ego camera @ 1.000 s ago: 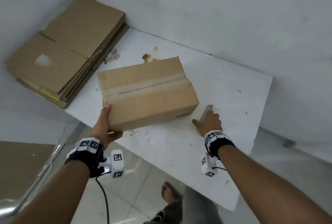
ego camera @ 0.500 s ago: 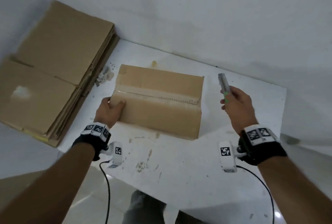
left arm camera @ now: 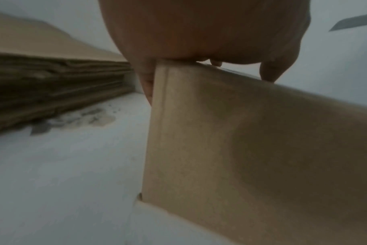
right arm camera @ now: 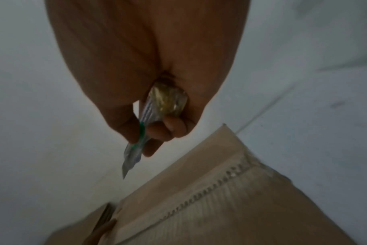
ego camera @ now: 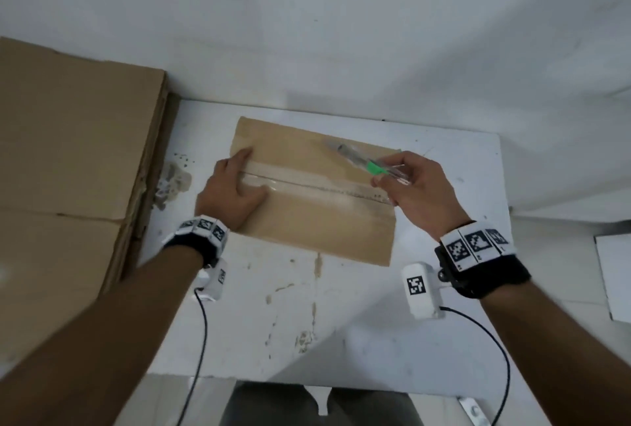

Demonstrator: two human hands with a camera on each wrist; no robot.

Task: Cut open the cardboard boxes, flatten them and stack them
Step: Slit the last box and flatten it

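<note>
Since the earlier frame, the right hand (ego camera: 415, 186) has swung the utility knife (ego camera: 367, 162) in over the cardboard box (ego camera: 307, 217), and the left hand (ego camera: 232, 191) has slid up from the box's near-left corner onto its top. The knife is motion-blurred in the head view; the right wrist view shows it more plainly, a clear handle with a green slider and a bared blade (right arm camera: 127, 169) above the box, not touching it. That hand's fingers and thumb curl round the handle. The left hand lies flat on the box's left end, fingers straight, thumb beside the taped seam (ego camera: 324, 186) that runs across the top; in the left wrist view the palm hides most of the fingers. The box sits on a stained white table (ego camera: 341, 316), with a stack of flattened cardboard (ego camera: 68, 152) just left of it, cut off by the frame edge.
</note>
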